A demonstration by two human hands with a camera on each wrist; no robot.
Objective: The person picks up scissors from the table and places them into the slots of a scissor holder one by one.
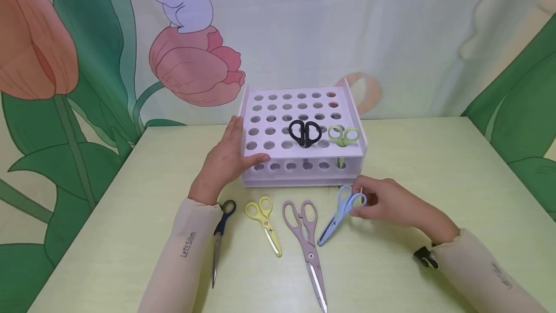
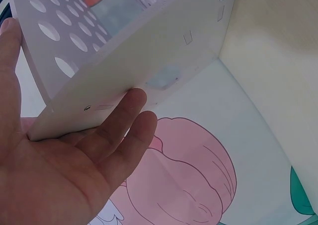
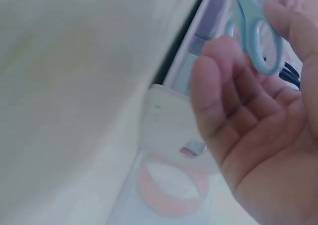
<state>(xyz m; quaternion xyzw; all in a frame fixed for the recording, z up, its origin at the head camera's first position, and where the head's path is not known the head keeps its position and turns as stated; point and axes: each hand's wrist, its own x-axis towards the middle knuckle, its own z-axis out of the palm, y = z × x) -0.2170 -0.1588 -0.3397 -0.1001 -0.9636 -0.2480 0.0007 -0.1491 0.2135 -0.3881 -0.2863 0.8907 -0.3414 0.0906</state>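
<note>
A white rack [image 1: 299, 151] with rows of round holes stands at the back of the table. My left hand [image 1: 223, 156] rests on its left end, the thumb over the front top edge and the fairly straight fingers along the outer side panel [image 2: 149, 71]. By the rack's front right corner, my right hand [image 1: 386, 202] pinches a handle loop of the light blue scissors [image 1: 340, 214], whose blades point toward the front left. The right wrist view shows thumb and fingers on either side of the blue handle [image 3: 256, 31]. Black scissors [image 1: 305, 133] and light green scissors [image 1: 343, 135] stand handles-up in the rack.
Dark-handled scissors [image 1: 219, 235] lie beside the left forearm. Yellow scissors [image 1: 266, 226] and larger mauve scissors [image 1: 309, 255] lie in front of the rack, handles toward it. A printed curtain [image 1: 347, 28] hangs behind the table. A black buckle [image 1: 425, 257] hangs at the right wrist.
</note>
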